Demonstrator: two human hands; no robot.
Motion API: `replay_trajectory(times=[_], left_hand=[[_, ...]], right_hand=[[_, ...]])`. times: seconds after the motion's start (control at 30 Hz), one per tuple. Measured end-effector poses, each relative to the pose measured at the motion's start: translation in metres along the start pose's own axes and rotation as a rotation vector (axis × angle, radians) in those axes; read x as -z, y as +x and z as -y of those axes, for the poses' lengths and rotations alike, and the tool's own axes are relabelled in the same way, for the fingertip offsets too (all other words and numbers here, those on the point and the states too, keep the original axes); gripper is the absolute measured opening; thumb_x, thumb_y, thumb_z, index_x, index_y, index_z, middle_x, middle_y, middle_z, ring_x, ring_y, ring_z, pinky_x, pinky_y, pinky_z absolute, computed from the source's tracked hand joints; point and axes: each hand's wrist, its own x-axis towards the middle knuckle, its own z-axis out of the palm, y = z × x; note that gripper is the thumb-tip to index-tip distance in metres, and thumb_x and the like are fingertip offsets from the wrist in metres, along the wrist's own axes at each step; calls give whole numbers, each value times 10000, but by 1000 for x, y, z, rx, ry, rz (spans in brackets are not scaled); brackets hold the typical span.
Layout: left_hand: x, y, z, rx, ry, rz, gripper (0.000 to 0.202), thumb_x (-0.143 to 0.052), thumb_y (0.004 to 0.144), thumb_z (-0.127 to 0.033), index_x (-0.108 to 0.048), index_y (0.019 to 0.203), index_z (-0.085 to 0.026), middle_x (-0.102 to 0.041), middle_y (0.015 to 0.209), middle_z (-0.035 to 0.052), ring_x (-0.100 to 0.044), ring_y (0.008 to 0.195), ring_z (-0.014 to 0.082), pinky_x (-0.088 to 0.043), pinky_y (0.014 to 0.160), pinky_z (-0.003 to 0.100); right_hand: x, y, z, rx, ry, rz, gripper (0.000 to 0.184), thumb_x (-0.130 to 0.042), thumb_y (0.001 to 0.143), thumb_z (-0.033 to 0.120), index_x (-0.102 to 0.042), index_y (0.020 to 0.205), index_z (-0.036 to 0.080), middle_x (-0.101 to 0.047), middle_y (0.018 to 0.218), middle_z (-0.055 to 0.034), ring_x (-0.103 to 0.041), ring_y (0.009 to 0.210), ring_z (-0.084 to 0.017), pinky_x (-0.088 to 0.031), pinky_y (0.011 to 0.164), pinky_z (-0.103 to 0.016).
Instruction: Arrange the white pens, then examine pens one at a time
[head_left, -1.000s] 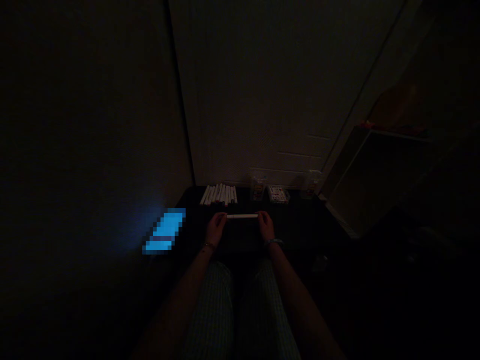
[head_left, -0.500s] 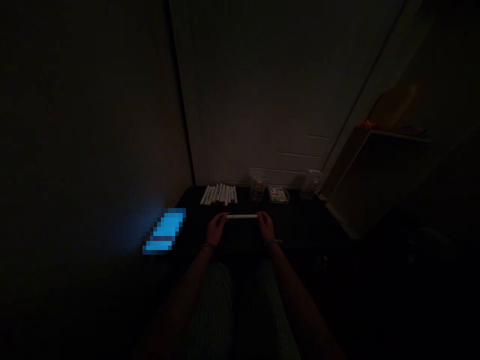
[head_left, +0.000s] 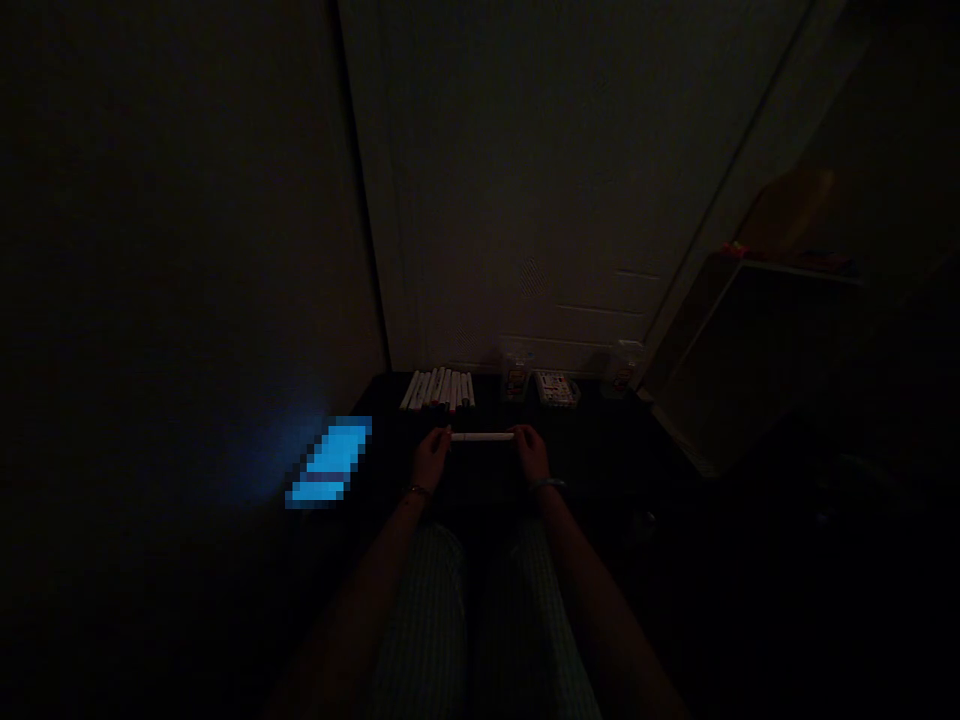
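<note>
In a dim room, a white marker [head_left: 482, 437] is held level above a dark table [head_left: 600, 450], its ends gripped by the left hand [head_left: 430, 461] and the right hand [head_left: 531, 455]. A glowing blue screen [head_left: 330, 463] is seen beside the table's left edge. A row of white markers [head_left: 439, 390] and small packets [head_left: 556, 388] are lined along the far edge.

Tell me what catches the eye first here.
In the dark room, the glowing blue screen at the left stands out most. At the middle, the left hand and right hand hold a white marker level by its ends. Behind it lies a row of markers by the wall.
</note>
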Motion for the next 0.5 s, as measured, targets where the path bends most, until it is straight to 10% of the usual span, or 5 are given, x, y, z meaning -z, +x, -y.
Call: replay_trajectory(times=[0.5], left_hand=[[0, -1, -1, 19, -1, 3, 396, -420, 759, -539, -452, 561, -197, -433, 517, -37, -400, 522, 101, -314, 520, 213]], right_hand=[[0, -1, 2, -9, 3, -4, 362, -398, 791, 481, -612, 813, 190, -509, 602, 19, -474, 588, -120, -359, 543, -205]])
